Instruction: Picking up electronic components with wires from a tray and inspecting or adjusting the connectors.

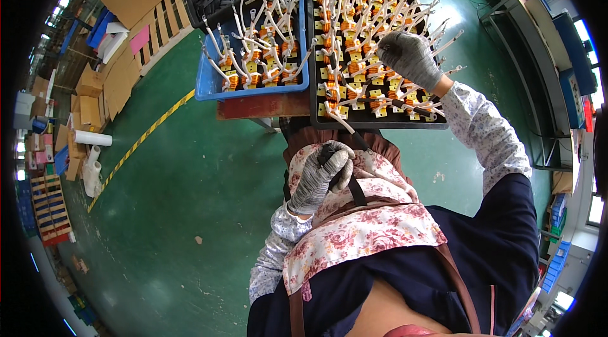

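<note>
L hand fisted round black tube

One view only — a fisheye camera worn on the person's head, looking steeply down over the chest and floral apron. It sits close above the hands, with the black tray just ahead at the top and the green floor bending away toward the dark round rim — straight edges curve there.
</note>
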Demonstrator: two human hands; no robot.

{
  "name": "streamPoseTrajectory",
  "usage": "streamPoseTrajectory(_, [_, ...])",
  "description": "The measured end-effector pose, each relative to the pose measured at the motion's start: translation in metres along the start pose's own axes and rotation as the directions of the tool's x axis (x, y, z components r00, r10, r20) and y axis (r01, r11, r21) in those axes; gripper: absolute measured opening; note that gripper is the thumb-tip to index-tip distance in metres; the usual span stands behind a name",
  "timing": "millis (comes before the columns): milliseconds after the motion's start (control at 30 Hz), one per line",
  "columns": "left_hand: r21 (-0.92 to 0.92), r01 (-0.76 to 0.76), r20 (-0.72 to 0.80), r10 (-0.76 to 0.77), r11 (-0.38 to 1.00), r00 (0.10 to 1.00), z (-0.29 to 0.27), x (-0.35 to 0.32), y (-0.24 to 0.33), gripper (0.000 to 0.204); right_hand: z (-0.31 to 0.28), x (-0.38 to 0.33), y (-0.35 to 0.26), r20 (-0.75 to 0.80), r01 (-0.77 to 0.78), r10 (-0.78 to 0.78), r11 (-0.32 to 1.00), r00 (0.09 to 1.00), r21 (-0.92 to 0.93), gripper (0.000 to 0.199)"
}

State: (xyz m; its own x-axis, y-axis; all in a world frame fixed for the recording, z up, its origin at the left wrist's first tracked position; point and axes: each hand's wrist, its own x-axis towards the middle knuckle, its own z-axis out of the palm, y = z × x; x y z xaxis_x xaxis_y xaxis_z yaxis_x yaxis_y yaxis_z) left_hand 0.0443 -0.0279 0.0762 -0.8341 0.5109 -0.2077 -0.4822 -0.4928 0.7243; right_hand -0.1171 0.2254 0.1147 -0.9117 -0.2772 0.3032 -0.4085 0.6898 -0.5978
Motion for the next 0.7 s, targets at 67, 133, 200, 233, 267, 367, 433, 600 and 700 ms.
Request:
streamPoseTrajectory(67, [0.003,-0.009,-0.004,0.009,1.0,1.0,0.0,0.0,0.0,0.022,-0.004,0.0,-0.006,0.007,0.048,-0.048,0.999,0.999,-0.021,0.012])
streamPoseTrajectory(133, [-0.007,-0.007,-0.013,0.007,1.0,1.0,0.0,0.001,-0.001,0.022,-0.004,0.0,-0.007,0.016,0.098,-0.098,0.994,0.995,-0.04,0.014])
streamPoseTrajectory(200, [-0.007,-0.008,-0.01,0.008,1.0,1.0,-0.001,0.001,-0.001,0.022,-0.002,0.001,-0.002,-0.002,0.166,-0.166,0.982,0.986,-0.087,0.014])
streamPoseTrajectory(233, [-0.007,-0.008,-0.007,0.008,1.0,1.0,-0.001,0.001,-0.002,0.022,-0.003,0.001,-0.003,-0.002,0.165,-0.166,0.982,0.986,-0.087,0.014])
streamPoseTrajectory(267, [-0.007,-0.008,-0.008,0.008,1.0,1.0,-0.001,0.0,-0.002,0.022,-0.003,0.001,-0.004,-0.003,0.166,-0.167,0.983,0.986,-0.079,0.013])
streamPoseTrajectory(367, [-0.012,-0.027,-0.005,0.027,1.0,1.0,0.0,0.0,-0.002,0.022,-0.006,0.001,-0.009,0.021,0.176,-0.175,0.979,0.984,-0.099,0.014])
streamPoseTrajectory(433, [-0.025,-0.02,-0.011,0.02,0.999,1.0,0.0,-0.001,-0.001,0.023,-0.006,0.001,-0.009,0.045,0.185,-0.18,0.974,0.983,-0.128,0.014])
streamPoseTrajectory(600, [-0.04,-0.006,0.013,0.006,0.999,1.0,0.0,-0.001,0.0,0.031,-0.013,0.002,-0.018,0.015,0.228,-0.234,0.927,0.972,-0.298,0.022])
streamPoseTrajectory(700, [-0.132,-0.02,0.014,0.023,0.991,1.0,-0.005,0.001,-0.002,0.039,-0.029,-0.008,-0.074,-0.062,0.256,-0.296,0.899,0.953,-0.354,0.026])
